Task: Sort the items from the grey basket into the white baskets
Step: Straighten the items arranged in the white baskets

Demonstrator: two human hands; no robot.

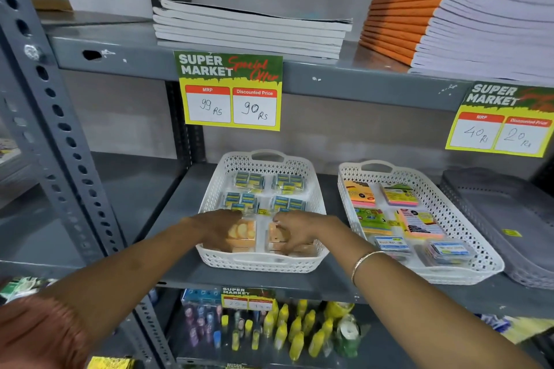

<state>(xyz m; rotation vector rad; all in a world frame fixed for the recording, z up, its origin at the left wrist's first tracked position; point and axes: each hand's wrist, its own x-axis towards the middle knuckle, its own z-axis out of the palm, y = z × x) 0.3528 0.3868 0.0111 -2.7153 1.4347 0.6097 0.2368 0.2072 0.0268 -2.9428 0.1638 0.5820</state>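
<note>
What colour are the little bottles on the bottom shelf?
Yellow bottles, seen in the head view.

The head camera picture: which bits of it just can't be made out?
- Orange packs: partly hidden by left hand and right hand.
- Grey basket: cut off by the right edge.
- Lowest price tag: figures too small.
- Bottom-left corner: blurred.

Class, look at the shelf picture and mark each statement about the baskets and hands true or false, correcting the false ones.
1. Both hands are in the left white basket. True.
2. The grey basket sits left of the white baskets. False: it sits at the far right.
3. The right white basket holds sticky note pads. True.
4. The left hand holds a book. False: it rests on orange boxes.
5. The right hand is in the grey basket. False.
</note>
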